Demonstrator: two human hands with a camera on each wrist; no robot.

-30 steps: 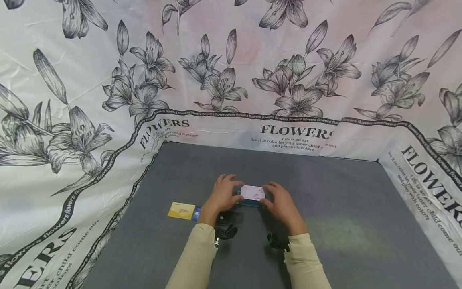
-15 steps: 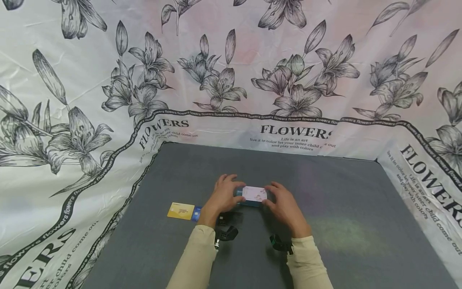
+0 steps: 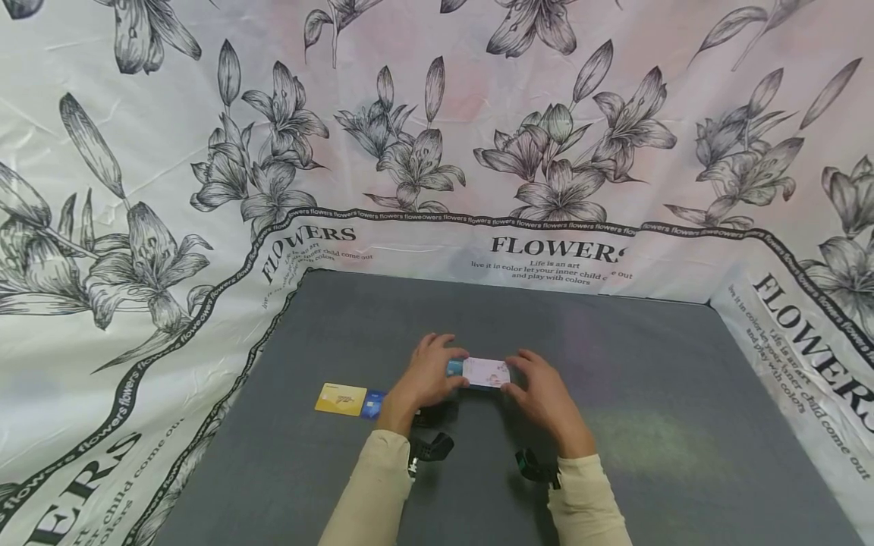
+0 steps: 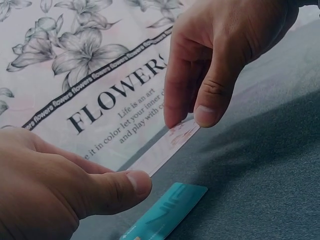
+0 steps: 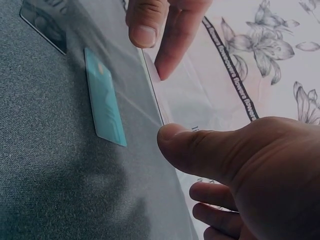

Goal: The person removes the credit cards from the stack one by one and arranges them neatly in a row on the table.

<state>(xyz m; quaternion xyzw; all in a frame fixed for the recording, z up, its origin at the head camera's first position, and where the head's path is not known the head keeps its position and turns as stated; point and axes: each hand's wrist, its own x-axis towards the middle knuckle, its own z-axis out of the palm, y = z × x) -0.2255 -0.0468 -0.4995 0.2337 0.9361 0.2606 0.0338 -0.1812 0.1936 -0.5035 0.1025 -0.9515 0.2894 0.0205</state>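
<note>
A yellow card (image 3: 341, 400) lies at nine o'clock; the left hand (image 3: 426, 375) pinches the nine-o'clock end of the flower-printed pink card (image 3: 486, 372), raised above a teal card (image 5: 106, 100); the right hand (image 3: 542, 387) pinches its three-o'clock end; light, even pressure should prevent bowing.

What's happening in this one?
A person's left hand and right hand hold a pale pink card between them, the fingers gripping opposite ends. It is raised above a teal card that lies on the gray table. Off to the left lie a yellow card and a blue card, the latter partly hidden by the left arm.
</note>
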